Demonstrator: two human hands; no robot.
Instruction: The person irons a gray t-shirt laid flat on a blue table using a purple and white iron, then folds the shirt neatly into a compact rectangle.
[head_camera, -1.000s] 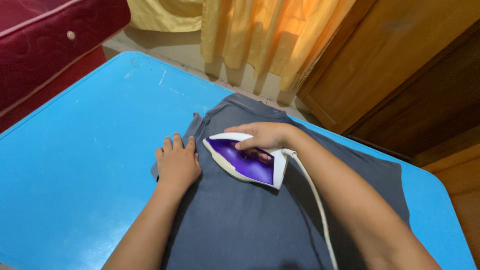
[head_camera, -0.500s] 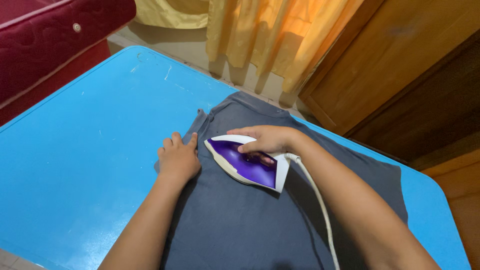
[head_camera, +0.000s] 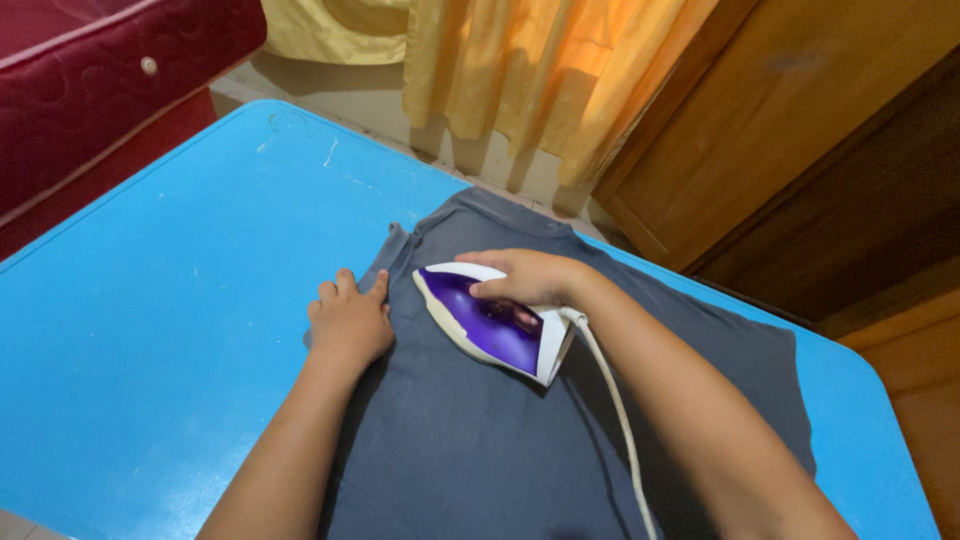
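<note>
1. Head view: the right hand (head_camera: 525, 275) is gripping the handle of the purple-and-white iron (head_camera: 492, 322), which is lying on the grey garment (head_camera: 480, 450), its nose pointing up-left.
2. The left hand (head_camera: 350, 322) is pressing flat, fingers spread, just left of the iron, on the garment's edge over the blue table (head_camera: 170, 290).

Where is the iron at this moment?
In the head view the purple and white iron sits near the middle, on the grey garment spread over the blue table. The right hand grips it, and the left hand lies beside its tip.
</note>
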